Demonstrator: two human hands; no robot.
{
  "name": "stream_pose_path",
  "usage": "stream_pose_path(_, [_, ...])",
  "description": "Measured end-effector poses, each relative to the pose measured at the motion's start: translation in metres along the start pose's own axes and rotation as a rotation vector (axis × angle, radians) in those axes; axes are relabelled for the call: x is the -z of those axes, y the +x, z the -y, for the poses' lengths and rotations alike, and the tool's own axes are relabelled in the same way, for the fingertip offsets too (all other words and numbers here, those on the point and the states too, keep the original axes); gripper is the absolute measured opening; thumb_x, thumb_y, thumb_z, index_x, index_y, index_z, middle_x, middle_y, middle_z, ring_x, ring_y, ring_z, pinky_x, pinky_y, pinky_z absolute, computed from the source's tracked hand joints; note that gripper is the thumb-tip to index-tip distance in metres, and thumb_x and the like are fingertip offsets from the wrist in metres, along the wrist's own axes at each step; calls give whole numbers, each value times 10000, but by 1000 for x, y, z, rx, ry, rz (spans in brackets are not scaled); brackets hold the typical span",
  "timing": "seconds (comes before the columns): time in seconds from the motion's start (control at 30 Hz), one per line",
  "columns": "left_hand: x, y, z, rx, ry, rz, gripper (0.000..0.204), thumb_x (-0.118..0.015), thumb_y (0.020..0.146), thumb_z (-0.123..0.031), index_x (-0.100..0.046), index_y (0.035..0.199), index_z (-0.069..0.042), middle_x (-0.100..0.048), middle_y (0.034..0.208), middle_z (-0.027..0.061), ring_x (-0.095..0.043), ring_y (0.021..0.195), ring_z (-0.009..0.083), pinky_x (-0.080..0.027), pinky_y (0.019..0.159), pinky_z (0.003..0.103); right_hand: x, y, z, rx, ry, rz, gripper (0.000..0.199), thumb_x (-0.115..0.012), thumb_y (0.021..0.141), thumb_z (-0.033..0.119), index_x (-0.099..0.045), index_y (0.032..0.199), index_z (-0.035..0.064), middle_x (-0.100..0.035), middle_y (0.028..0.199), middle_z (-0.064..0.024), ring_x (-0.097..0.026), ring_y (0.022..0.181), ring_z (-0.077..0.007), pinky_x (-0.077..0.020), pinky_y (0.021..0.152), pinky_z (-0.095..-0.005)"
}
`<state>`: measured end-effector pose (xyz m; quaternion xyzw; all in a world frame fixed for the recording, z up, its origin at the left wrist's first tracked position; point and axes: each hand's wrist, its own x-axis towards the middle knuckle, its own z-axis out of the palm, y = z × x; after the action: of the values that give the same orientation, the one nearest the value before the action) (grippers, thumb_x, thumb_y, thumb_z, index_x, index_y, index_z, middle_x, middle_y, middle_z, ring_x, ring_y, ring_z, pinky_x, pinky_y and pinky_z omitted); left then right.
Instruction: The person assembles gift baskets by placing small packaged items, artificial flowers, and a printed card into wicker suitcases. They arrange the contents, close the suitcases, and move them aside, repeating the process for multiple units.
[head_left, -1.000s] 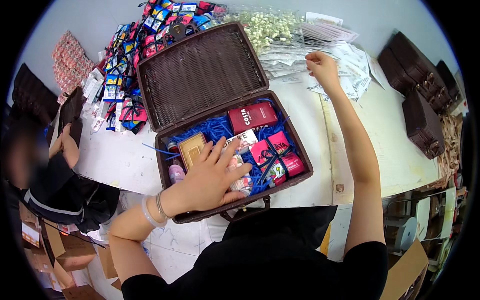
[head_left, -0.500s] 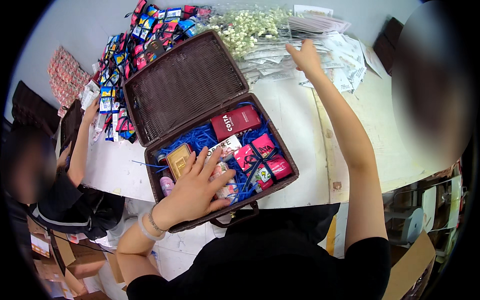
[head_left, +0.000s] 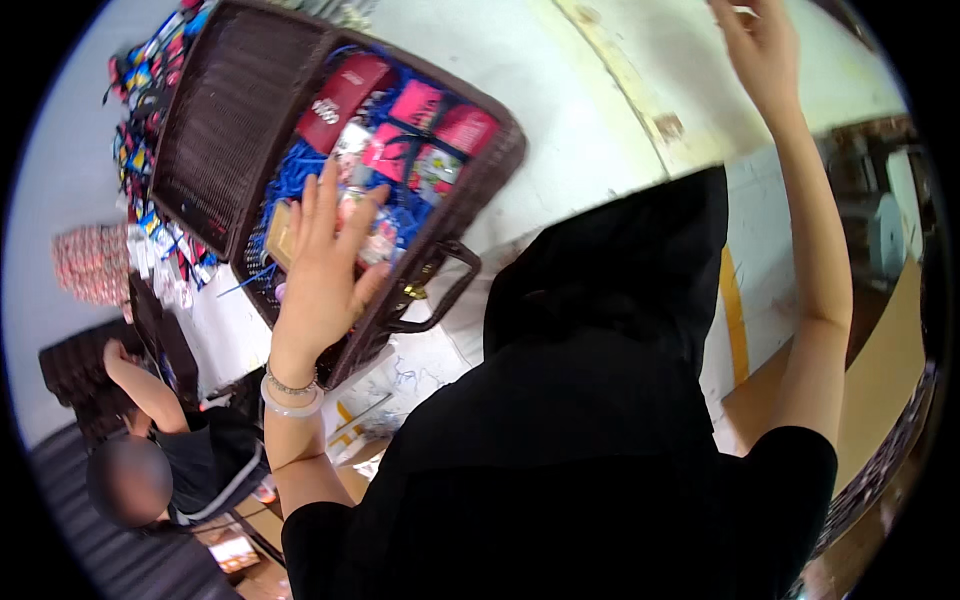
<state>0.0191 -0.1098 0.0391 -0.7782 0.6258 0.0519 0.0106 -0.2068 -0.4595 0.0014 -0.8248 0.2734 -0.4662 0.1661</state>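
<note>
Case (head_left: 215, 130), 1 of them, brown wicker, lid flung open to upper left, sits on the white table (head_left: 600, 120) ahead-left of you. Your left hand (head_left: 325, 265) lies flat over the near part of its contents, fingers spread wide, holding nothing; 2 bracelets on that wrist. Under the palm is a clear packet, can't tell what's in it. Inside the case: blue shred filling (head_left: 300, 170), 1 dark red box (head_left: 345, 90) at the far end, approx 3 pink packs (head_left: 440, 130) on the right side, 1 tan box (head_left: 282, 232) just left of your fingers. 1 handle (head_left: 445, 290) hangs off the case's near edge, w/ a brass clasp beside it.

Your right hand (head_left: 760, 50) is up at the top edge, well apart from the case, fingers loosely open; fingertips cut off by the frame, so can't tell if it grips anything.

Around: pile of small colourful packets (head_left: 150, 70) left of the lid, a red-patterned stack (head_left: 90, 265) further left. 1 other person (head_left: 150, 440) sits lower left, arm raised. Your own black hood blocks the centre and hides the table's near edge.
</note>
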Motion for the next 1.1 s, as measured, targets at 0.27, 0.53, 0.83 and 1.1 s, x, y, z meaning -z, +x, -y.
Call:
stream_pose_path(0.27, [-15,-6,18,-205,-58,4,596,-450,909,-272,-266,1435,-60,-151,1505,207,-180,1384,360,-150,1115,409,47,-171,-120,-356,37,-715,238,-494,827,6,-516,1063,-10,-568,919,-118,-563,752,-189,-458,667,-284])
stream_pose_path(0.53, [-8,-20,17,234,-514,-11,492,-327,1003,-316,-321,1385,-5,-441,1340,155,-497,1173,215,-423,984,331,-102,-353,-246,-1596,634,-844,243,-543,825,197,-652,1016,93,-669,840,-168,-637,729,-315,-505,673,-398])
stream_pose_path(0.83, [23,-61,-41,446,-213,-501,467,-344,1000,-314,-449,1305,23,-486,1321,159,-440,1246,246,-331,1031,351,-119,-293,-205,-1461,895,-785,309,-619,772,220,-608,931,-44,-634,846,-201,-622,804,-308,-472,686,-420])
stream_pose_path(1.1, [-61,-26,-191,-363,-44,-395,313,-538,799,11,-570,1106,62,-619,1088,216,-606,1007,344,-452,901,393,-161,-287,-233,-1427,740,-360,360,-646,767,206,-578,1055,1,-632,899,-122,-620,763,-194,-483,590,-335])
